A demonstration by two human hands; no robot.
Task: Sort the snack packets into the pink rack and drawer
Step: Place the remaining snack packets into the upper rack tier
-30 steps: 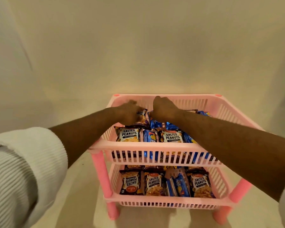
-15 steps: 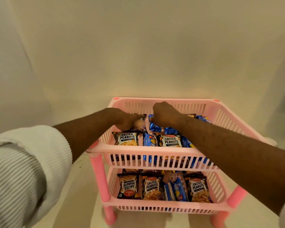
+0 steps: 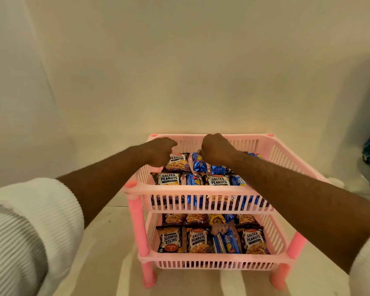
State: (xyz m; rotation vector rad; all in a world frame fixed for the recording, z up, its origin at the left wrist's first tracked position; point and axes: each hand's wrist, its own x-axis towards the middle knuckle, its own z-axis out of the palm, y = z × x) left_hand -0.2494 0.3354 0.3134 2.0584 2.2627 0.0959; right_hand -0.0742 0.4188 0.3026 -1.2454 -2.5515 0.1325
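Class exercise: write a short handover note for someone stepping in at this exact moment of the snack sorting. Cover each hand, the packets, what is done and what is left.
Left hand: over the top tier at the rear, touching a salted peanuts packet; grip unclear.
Right hand: fingers curled at a blue packet, rear of the same tier; hold unclear.
Done: both tiers of the pink rack hold rows of peanut and blue packets.
Left: settle the rear packets. No drawer and no loose packets are in view.

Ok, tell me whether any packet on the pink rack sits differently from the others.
One does: on the bottom shelf, the front-left peanut packet lies upside down, its "Salted Peanuts" lettering inverted, while the peanut packets beside it read upright. Nothing looks spilled or torn.
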